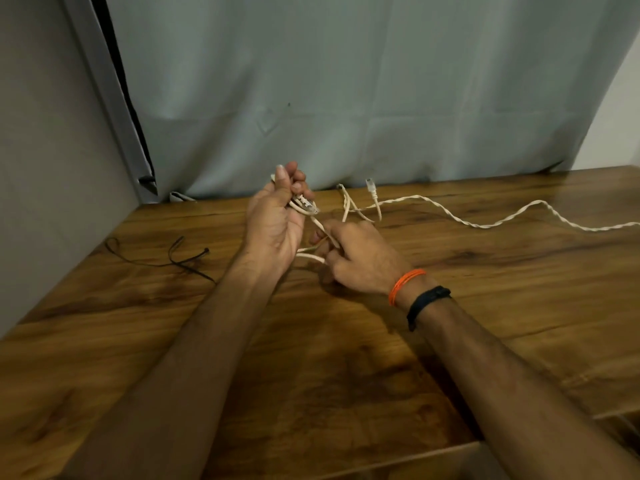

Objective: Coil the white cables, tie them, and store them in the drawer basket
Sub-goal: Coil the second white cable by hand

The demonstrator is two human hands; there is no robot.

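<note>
White twisted cable (485,221) runs lengthwise along the wood-grain tabletop (311,341) near its back edge, from both hands out toward the right edge, so the slack to draw in lies right of the fingers. Left hand (277,220), raised near the middle of the back edge, has its fingers curled round the plug end and the first loops; right hand (356,261), nearer the free length, pinches the strand just below. Thin black cable ties (183,258) lie loose toward the left edge.
</note>
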